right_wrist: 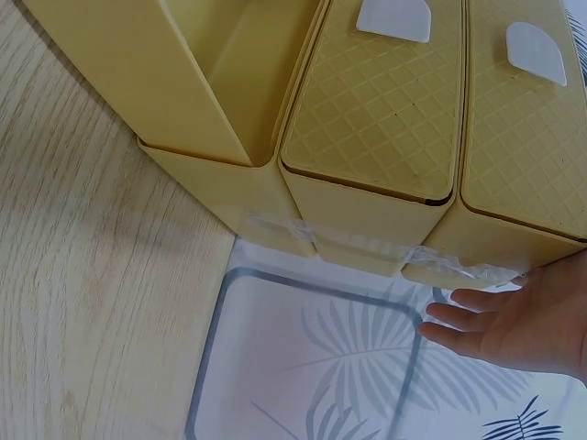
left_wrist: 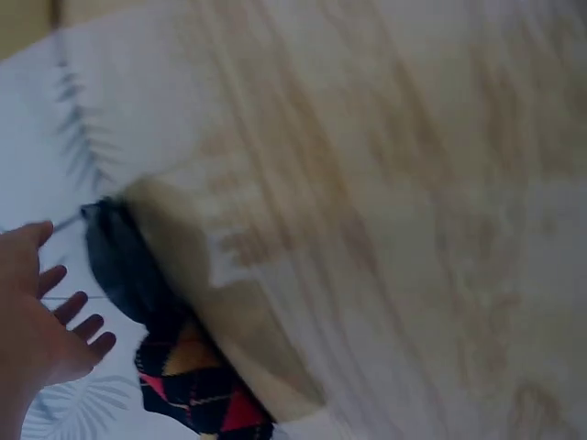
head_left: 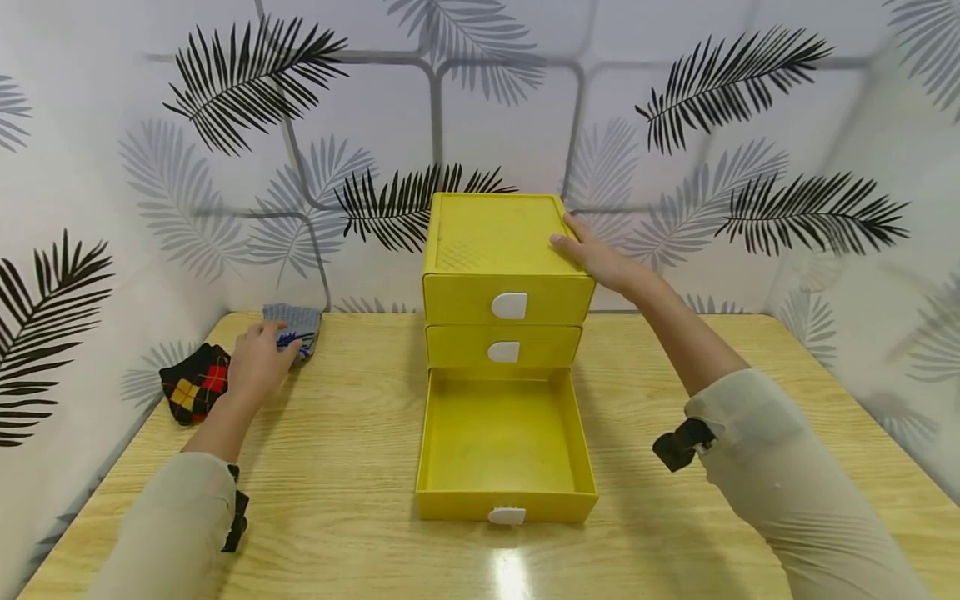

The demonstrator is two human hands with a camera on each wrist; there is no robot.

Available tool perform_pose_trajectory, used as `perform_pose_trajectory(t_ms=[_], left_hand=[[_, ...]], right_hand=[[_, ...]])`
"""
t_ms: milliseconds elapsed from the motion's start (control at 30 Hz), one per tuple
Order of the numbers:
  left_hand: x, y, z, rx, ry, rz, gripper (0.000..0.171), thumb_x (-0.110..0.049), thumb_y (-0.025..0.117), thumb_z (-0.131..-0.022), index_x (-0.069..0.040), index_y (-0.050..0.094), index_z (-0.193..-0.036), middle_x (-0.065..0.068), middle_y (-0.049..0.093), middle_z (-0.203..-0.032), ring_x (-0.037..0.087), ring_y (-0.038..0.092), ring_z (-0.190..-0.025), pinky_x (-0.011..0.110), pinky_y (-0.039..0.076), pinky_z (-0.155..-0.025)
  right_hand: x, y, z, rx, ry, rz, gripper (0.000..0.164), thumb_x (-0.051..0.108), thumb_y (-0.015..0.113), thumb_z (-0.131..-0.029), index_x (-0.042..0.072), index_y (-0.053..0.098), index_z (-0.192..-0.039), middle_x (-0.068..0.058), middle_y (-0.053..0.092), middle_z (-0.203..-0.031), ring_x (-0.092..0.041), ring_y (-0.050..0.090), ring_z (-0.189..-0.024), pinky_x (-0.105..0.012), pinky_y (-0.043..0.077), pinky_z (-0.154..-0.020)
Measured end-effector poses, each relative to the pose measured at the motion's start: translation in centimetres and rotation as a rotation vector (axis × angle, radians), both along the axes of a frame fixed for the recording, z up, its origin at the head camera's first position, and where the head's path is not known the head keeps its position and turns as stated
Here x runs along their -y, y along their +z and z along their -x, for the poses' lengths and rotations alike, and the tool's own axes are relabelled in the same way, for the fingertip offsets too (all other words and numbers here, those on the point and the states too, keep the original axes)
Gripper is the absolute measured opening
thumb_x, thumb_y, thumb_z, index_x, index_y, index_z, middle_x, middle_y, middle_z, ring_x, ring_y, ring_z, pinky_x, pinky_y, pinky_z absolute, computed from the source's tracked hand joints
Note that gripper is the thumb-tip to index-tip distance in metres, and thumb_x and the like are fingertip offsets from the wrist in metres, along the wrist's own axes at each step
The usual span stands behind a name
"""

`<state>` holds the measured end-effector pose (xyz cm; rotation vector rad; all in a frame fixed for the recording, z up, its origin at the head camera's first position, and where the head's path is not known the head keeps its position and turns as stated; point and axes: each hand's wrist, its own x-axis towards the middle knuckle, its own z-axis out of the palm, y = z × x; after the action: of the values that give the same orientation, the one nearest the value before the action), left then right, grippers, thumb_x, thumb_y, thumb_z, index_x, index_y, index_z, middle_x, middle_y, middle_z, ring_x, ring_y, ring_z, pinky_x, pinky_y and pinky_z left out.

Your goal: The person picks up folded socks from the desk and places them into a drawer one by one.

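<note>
My left hand (head_left: 261, 360) reaches over a folded grey-blue sock (head_left: 298, 320) at the table's far left. In the left wrist view, that hand (left_wrist: 46, 321) has spread fingers, with a gap between them and the sock (left_wrist: 128, 261). Just beside lies a folded black argyle sock (head_left: 197, 385) with red and yellow diamonds. A yellow drawer unit (head_left: 502, 229) stands mid-table, its bottom drawer (head_left: 506, 442) pulled out and bare inside. Upon the unit's top right edge rests my right hand (head_left: 603, 258); its fingers look extended in the right wrist view.
Two upper drawers (head_left: 461, 300) with white tab handles are closed. Clear tape (right_wrist: 459, 268) runs along the unit's side. A leaf-patterned sheet (head_left: 510, 125) hangs behind the light wooden table (head_left: 345, 467).
</note>
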<state>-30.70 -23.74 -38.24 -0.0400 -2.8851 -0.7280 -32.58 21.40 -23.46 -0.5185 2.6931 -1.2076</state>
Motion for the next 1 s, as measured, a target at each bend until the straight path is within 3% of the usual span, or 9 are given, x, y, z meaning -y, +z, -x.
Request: perform_pose_trajectory(t_ms=[100, 167, 333, 500, 667, 800, 1000], left_hand=[[0.8, -1.1, 0.5, 0.050, -0.092, 0.201, 0.059, -0.030, 0.044, -0.098, 0.009, 0.027, -0.139, 0.035, 0.020, -0.138, 0.052, 0.016, -0.125, 0.059, 0.016, -0.100], [1.2, -1.8, 0.7, 0.096, -0.147, 0.266, 0.064, -0.035, 0.041, -0.098, 0.009, 0.022, -0.141, 0.035, 0.016, -0.141, 0.053, 0.010, -0.127, 0.060, 0.009, -0.101], [1.3, -2.6, 0.7, 0.154, -0.208, 0.303, 0.071, -0.045, 0.036, -0.097, 0.005, 0.018, -0.143, 0.034, 0.011, -0.143, 0.055, 0.004, -0.126, 0.060, 0.005, -0.101], [-0.5, -2.1, -0.1, 0.151, -0.237, 0.319, 0.071, -0.043, 0.039, -0.097, 0.007, 0.019, -0.143, 0.034, 0.012, -0.142, 0.057, 0.006, -0.125, 0.061, 0.008, -0.101], [-2.8, -2.0, -1.7, 0.127, -0.294, 0.364, 0.068, -0.041, 0.040, -0.097, 0.009, 0.023, -0.141, 0.034, 0.016, -0.142, 0.057, 0.011, -0.124, 0.062, 0.014, -0.100], [-4.8, -2.0, -3.7, 0.109, -0.343, 0.406, 0.067, -0.040, 0.041, -0.097, 0.009, 0.026, -0.140, 0.034, 0.019, -0.141, 0.056, 0.014, -0.124, 0.062, 0.018, -0.099], [-7.1, -1.1, -6.5, 0.151, -0.381, 0.436, 0.068, -0.041, 0.042, -0.097, 0.008, 0.027, -0.140, 0.031, 0.022, -0.142, 0.054, 0.018, -0.125, 0.061, 0.023, -0.097]], right_hand=[[0.1, -0.1, 0.1, -0.002, 0.007, 0.011, 0.068, 0.037, 0.030, -0.100, 0.007, -0.010, -0.146, -0.016, -0.013, -0.150, -0.031, -0.008, -0.135, -0.047, -0.001, -0.107], [0.2, -0.2, 0.2, -0.003, 0.016, 0.014, 0.068, 0.036, 0.030, -0.100, 0.007, -0.009, -0.146, -0.016, -0.012, -0.150, -0.031, -0.007, -0.135, -0.047, -0.001, -0.107], [0.2, -0.2, 0.3, 0.004, 0.020, 0.014, 0.068, 0.037, 0.030, -0.099, 0.007, -0.010, -0.146, -0.017, -0.012, -0.150, -0.031, -0.006, -0.135, -0.048, 0.000, -0.107], [0.0, 0.0, 0.1, 0.003, 0.002, -0.008, 0.069, 0.038, 0.029, -0.099, 0.007, -0.011, -0.146, -0.016, -0.014, -0.150, -0.031, -0.008, -0.135, -0.047, -0.001, -0.107], [-0.1, 0.1, -0.1, 0.001, 0.001, -0.018, 0.068, 0.039, 0.028, -0.100, 0.006, -0.011, -0.146, -0.015, -0.014, -0.150, -0.031, -0.009, -0.135, -0.047, -0.002, -0.107], [-0.2, 0.0, -0.2, -0.004, 0.011, -0.014, 0.068, 0.039, 0.028, -0.100, 0.006, -0.011, -0.146, -0.015, -0.014, -0.150, -0.031, -0.009, -0.135, -0.048, -0.001, -0.107], [0.0, 0.1, -0.2, -0.012, 0.020, -0.011, 0.068, 0.037, 0.027, -0.100, 0.005, -0.011, -0.146, -0.017, -0.014, -0.149, -0.031, -0.011, -0.135, -0.047, -0.003, -0.107]])
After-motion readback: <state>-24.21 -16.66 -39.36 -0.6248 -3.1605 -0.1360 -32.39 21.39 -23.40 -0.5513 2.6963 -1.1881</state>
